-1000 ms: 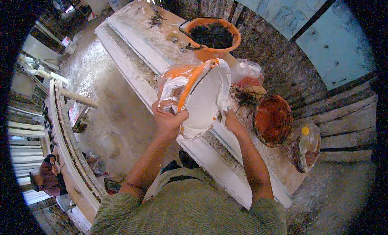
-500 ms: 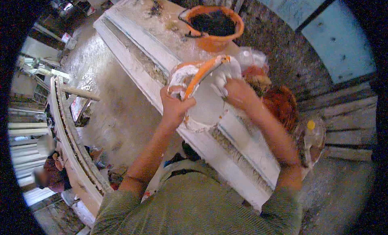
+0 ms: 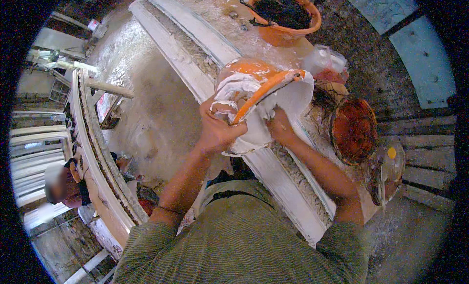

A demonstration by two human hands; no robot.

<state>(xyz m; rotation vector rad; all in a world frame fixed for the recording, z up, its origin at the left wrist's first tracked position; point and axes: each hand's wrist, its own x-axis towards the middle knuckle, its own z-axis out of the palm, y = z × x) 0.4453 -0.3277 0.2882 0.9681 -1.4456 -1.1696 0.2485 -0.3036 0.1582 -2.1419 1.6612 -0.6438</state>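
Left hand (image 3: 215, 132) grips the rim of a tilted orange bucket (image 3: 254, 81) at frame centre; right hand (image 3: 279, 127), fingers curled, presses into its white plaster (image 3: 288, 100), above the white moulding (image 3: 273, 171).

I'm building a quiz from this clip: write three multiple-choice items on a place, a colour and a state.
1. Where is the right hand?
A. inside the tilted basin
B. on the floor
C. on the far bucket

2. What colour is the tilted basin outside?
A. blue
B. orange
C. black

3. How does the left hand stand?
A. hanging free
B. flat on the bench
C. gripping the basin's rim

Key: 1 A, it reaches into the white plaster; 2 B, orange shows between white smears; 3 C, fingers wrap the edge.
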